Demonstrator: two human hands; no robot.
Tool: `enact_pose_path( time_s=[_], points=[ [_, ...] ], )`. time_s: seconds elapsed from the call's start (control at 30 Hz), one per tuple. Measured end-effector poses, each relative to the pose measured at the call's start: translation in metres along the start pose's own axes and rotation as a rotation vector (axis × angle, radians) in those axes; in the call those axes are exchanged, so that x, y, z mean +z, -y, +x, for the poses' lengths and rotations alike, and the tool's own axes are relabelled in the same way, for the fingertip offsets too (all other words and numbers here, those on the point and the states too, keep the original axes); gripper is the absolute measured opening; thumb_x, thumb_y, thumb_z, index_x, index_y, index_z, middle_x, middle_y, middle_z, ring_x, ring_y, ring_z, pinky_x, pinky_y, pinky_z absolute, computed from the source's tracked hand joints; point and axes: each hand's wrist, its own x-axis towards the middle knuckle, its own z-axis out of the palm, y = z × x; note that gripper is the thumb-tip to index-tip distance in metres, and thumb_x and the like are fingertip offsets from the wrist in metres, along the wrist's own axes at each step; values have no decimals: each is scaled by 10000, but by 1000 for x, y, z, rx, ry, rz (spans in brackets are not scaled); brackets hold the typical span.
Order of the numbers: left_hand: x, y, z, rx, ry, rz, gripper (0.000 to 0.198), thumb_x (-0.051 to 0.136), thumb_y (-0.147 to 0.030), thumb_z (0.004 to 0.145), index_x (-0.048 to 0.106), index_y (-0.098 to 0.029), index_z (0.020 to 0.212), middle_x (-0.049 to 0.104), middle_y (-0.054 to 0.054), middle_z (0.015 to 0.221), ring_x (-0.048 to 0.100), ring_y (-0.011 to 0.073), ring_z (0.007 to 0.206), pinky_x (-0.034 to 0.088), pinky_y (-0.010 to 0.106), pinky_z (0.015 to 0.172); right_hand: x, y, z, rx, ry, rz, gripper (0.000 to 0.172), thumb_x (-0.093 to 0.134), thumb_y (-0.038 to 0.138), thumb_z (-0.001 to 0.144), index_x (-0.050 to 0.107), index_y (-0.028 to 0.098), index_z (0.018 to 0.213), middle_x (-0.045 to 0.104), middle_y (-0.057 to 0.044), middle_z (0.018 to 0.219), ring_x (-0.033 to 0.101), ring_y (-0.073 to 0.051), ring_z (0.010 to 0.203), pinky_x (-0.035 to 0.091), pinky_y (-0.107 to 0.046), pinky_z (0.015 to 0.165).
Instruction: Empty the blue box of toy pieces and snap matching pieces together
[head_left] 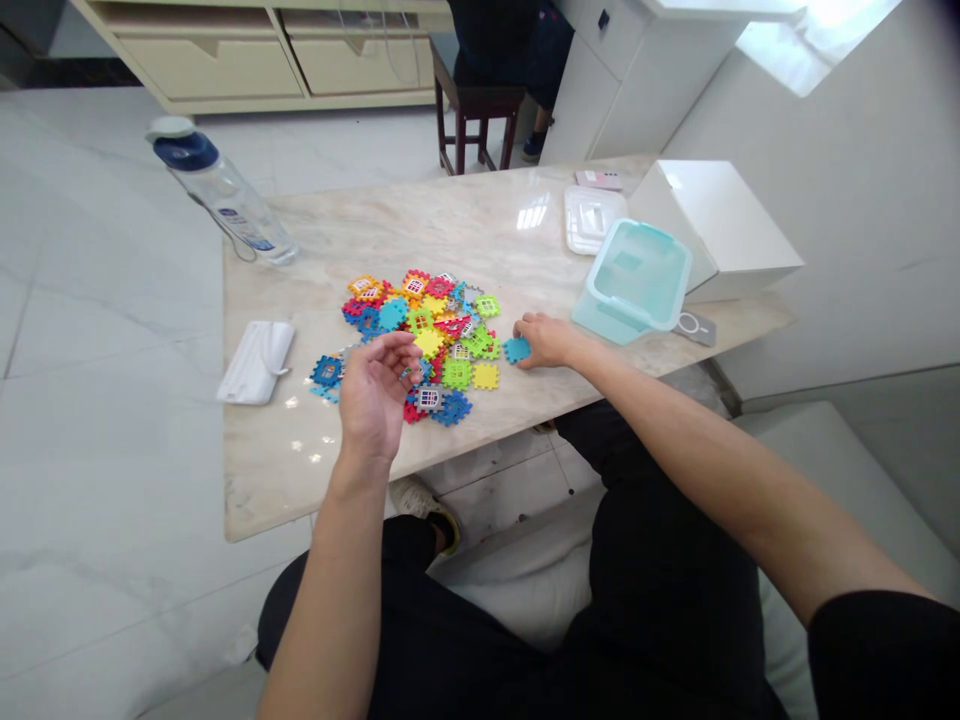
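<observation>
A light-blue tile [513,351] is met by the right hand [549,341]; the left hand [377,397] is relaxed, with nothing gripped.
Whether the tile is gripped or merely touched cannot be told, as it is partly covered by the right hand. It is best pinched by opposite toothed edges, clear of the coloured pile [427,342] between the hands, with the left hand lifted off that pile.

The tiles [456,375] look plastic, the tabletop [457,222] smooth, glossy stone.

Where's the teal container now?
In the head view, the teal container is on the right side of the table, between the right hand and the white box.
</observation>
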Motion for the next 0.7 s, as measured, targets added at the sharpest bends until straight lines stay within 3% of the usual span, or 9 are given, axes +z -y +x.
enact_pose_path(
  time_s=[0.7],
  points=[
    [3, -5, -4, -7, -16, 22, 254, 738, -399, 805, 804, -164, 873, 692, 36, 789, 609, 125, 688, 514, 201, 588, 3, 0, 3, -19, 5, -9, 574, 857, 449, 892, 683, 184, 1370, 689, -172, 1387, 664, -376, 1281, 570, -440, 995]
  ],
)
